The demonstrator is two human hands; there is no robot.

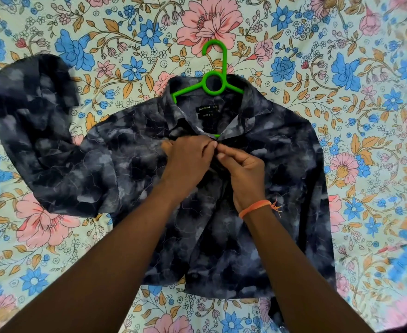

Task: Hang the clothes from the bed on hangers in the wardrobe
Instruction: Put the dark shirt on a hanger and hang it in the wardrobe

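Floral bedsheet — dark shirt, green hanger

We are in a home bedroom, looking straight down at a bed. A pale green cotton bedsheet printed with large pink and blue flowers and tan leaves fills almost the whole view, lightly creased as a made bed is. On it lies a dark navy and grey cloud-patterned button-up shirt with a shop label at the collar, and a bright green plastic clothes hanger sits inside its neck. We take these as household laundry, not shop or workshop goods.
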